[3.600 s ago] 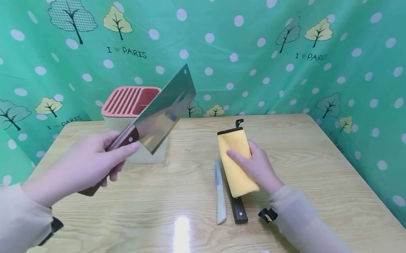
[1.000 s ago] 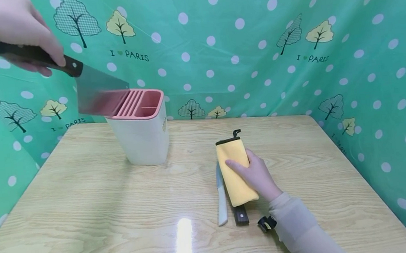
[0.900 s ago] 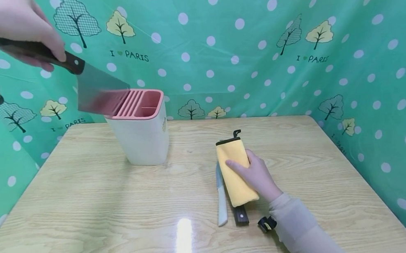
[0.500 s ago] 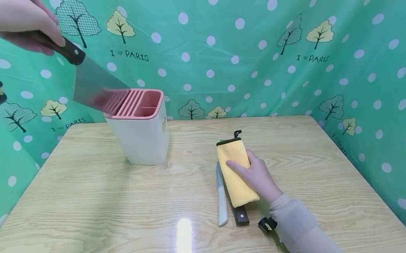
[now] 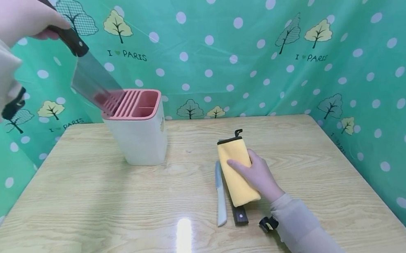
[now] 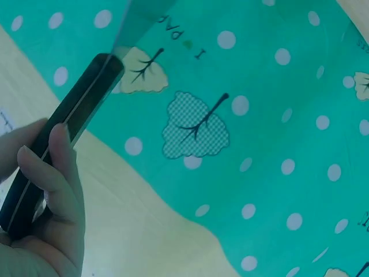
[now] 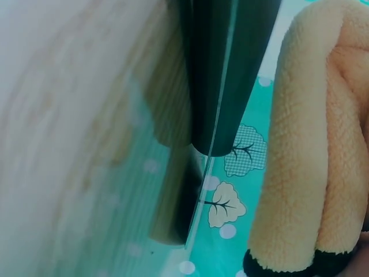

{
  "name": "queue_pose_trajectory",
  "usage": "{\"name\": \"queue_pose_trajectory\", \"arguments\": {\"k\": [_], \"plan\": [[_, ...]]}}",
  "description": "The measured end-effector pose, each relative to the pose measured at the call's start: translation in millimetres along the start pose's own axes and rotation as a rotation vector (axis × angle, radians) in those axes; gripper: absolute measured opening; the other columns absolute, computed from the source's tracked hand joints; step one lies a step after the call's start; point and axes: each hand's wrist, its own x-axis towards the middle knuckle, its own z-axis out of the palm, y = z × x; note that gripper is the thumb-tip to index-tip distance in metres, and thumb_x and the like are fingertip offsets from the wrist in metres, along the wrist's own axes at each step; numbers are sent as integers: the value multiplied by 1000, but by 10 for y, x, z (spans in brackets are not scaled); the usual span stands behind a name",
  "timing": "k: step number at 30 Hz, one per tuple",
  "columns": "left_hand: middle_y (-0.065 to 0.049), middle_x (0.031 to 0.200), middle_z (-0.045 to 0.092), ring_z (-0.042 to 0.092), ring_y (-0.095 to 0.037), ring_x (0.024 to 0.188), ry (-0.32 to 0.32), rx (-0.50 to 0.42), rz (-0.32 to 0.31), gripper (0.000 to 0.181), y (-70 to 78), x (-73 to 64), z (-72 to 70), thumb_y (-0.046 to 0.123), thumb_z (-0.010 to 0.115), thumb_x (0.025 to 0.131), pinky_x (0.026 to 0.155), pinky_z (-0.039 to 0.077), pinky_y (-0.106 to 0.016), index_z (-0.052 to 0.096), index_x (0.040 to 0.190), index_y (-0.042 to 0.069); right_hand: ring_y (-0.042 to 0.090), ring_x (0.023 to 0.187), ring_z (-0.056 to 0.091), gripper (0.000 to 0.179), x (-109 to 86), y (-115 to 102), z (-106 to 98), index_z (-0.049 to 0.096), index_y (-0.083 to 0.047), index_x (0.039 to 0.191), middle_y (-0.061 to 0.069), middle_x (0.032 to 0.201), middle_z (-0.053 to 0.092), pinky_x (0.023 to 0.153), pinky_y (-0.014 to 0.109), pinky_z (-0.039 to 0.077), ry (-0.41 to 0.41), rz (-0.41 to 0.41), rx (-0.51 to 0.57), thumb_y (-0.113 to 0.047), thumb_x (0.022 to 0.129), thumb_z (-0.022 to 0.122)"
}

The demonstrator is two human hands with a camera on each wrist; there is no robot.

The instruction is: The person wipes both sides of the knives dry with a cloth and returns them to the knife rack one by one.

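Dark handle (image 5: 71,40) of cleaver (image 5: 97,71) clamped in your left hand (image 5: 15,18), far left; tilted blade (image 5: 88,83) meets pink lid (image 5: 137,102) of white holder (image 5: 141,141). Cannot tell if seated; misaligned, blade could skid off. Right: white-handled knife (image 5: 220,197) beside dark-handled knife (image 5: 240,215), latter partly under yellow cloth (image 5: 236,176) your right hand (image 5: 260,175) grips; dragging cloth could sweep both.
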Motion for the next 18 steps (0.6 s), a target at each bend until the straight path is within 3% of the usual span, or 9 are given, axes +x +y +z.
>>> {"name": "queue_pose_trajectory", "arguments": {"k": [1, 5, 6, 9, 11, 13, 15, 17, 18], "plan": [[20, 57, 52, 55, -2, 56, 21, -11, -7, 26, 23, -60, 18, 41, 62, 94, 81, 50, -28, 50, 106, 22, 20, 61, 67, 58, -7, -5, -5, 55, -14, 118, 11, 87, 68, 56, 36, 55, 0, 4, 2, -57, 82, 72], [22, 65, 51, 54, 5, 53, 97, -80, -41, 24, 127, -266, 88, 46, 66, 91, 83, 47, -29, 45, 94, 35, 20, 62, 67, 58, -28, -23, -28, 55, -14, 119, 11, 87, 69, 56, 36, 56, -4, 13, 8, -56, 83, 72], [19, 72, 52, 55, 5, 53, 103, -110, -46, 24, 155, -297, 109, 44, 67, 91, 81, 50, -26, 45, 93, 34, 20, 62, 67, 58, -35, -26, -35, 55, -14, 119, 11, 88, 69, 56, 36, 56, -5, 15, 10, -56, 83, 72], [7, 90, 49, 56, 3, 52, 131, -183, -44, 25, 225, -344, 182, 38, 68, 91, 57, 47, -14, 44, 94, 34, 20, 63, 67, 59, -54, -29, -59, 55, -14, 121, 12, 89, 69, 57, 36, 56, -5, 21, 17, -56, 84, 72], [5, 94, 45, 57, 2, 52, 140, -209, -37, 25, 259, -347, 237, 35, 68, 91, 60, 50, -14, 43, 94, 36, 20, 63, 67, 59, -68, -26, -75, 55, -14, 121, 12, 89, 68, 57, 36, 56, 0, 23, 20, -56, 83, 72], [6, 95, 45, 58, 2, 54, 140, -195, -34, 24, 284, -331, 292, 35, 66, 93, 70, 53, -19, 42, 95, 38, 20, 64, 67, 60, -81, -21, -91, 54, -13, 121, 12, 89, 68, 57, 35, 56, 4, 24, 24, -56, 83, 72], [7, 96, 45, 58, 3, 54, 134, -141, -21, 20, 298, -298, 350, 37, 62, 95, 73, 52, -22, 42, 98, 39, 19, 64, 67, 61, -91, -11, -107, 54, -13, 121, 12, 89, 68, 58, 35, 56, 8, 24, 25, -57, 83, 72], [5, 102, 50, 57, 2, 55, 124, -83, -18, 19, 314, -282, 413, 39, 58, 96, 74, 50, -26, 47, 111, 33, 19, 64, 67, 62, -108, -2, -120, 54, -12, 121, 12, 89, 68, 58, 35, 56, 11, 30, 29, -57, 83, 72], [1, 106, 53, 56, 1, 53, 120, -66, -16, 24, 319, -274, 441, 38, 57, 97, 68, 48, -24, 48, 116, 28, 19, 64, 67, 62, -115, 3, -125, 54, -12, 121, 12, 89, 68, 58, 35, 56, 11, 32, 33, -57, 83, 72]]}}
